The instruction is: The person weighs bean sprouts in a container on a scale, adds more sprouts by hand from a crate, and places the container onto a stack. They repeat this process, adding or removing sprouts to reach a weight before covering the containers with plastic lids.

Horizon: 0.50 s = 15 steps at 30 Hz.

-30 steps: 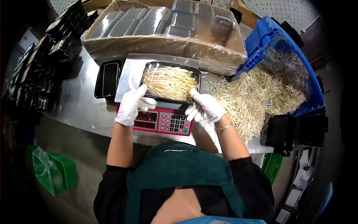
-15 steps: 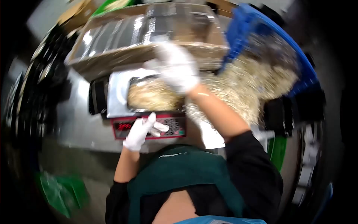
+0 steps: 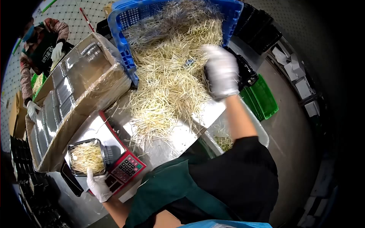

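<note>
A black plastic tray of bean sprouts [image 3: 87,157] rests on the metal plate of a red-edged weighing scale [image 3: 127,169]. My gloved left hand [image 3: 99,187] holds the tray's near edge, its thumb over the rim beside the sprouts. My gloved right hand [image 3: 221,72] is smeared by motion, so its fingers and anything in them cannot be made out. It is at the right side of the large heap of bean sprouts [image 3: 167,91], by some black trays [image 3: 245,70]. The heap spills from a tipped blue crate [image 3: 123,45] onto the metal table [image 3: 178,138].
A cardboard box [image 3: 102,89] with stacks of clear plastic lids stands behind the scale. Beyond it is a co-worker [image 3: 45,45] in white gloves. A green crate [image 3: 260,98] and a whitish bin [image 3: 262,133] stand right. Stacked black trays [image 3: 28,182] are at left.
The view has swung right. My right hand has moved from over the tray on the scale to the sprout heap's right side. My left hand has gone from the scale's keypad to the tray's edge.
</note>
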Motion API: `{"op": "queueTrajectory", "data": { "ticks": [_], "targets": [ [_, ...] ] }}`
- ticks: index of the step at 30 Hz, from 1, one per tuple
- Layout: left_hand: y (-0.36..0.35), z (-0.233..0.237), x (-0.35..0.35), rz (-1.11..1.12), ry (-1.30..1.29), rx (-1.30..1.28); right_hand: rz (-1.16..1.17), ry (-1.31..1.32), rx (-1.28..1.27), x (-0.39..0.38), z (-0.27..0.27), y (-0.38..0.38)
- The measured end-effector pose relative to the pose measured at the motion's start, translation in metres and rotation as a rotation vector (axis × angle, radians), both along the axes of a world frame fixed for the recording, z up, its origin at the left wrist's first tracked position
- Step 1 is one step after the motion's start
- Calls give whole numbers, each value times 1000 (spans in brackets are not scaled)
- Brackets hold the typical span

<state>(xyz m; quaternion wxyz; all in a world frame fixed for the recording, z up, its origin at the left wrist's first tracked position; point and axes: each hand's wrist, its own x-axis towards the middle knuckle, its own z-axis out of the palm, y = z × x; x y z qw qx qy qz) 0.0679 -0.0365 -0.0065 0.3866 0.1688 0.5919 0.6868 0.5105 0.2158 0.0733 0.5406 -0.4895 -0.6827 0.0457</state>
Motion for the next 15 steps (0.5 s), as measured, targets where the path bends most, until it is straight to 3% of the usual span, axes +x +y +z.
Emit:
{"op": "queueTrajectory", "data": {
  "ticks": [2,3,4,5,6,7,8,9,10,12,13,15],
  "targets": [
    [2,8,0,43,-25,-35,-457,98,45,122,-4,-5],
    [-4,7,-4,27,-3,-100,-719,-32,-29,179,-27,-4],
    [-5,9,14,-32,299,-123,-867,-315,-245,204,-37,-11],
    [1,12,28,-69,605,-163,-893,-598,-672,220,-47,-11],
    [0,2,21,-109,230,-183,-780,-836,-682,248,-87,-5],
    [-7,-4,10,-120,-145,-168,-531,-1045,-853,321,-152,20],
    [-1,11,18,-157,-137,-243,-230,-1683,-659,366,-193,34],
    [6,8,29,-24,-183,-60,-428,-1828,-821,326,-178,27],
    [13,-2,29,56,-133,18,-430,-1784,-819,341,-188,39],
    [14,-2,23,165,-96,107,-749,-928,-925,269,-123,14],
    [10,3,17,191,-117,127,-809,-935,-776,266,-123,11],
    [-7,15,1,181,-113,125,-823,-758,-722,262,-117,3]
  ]
}}
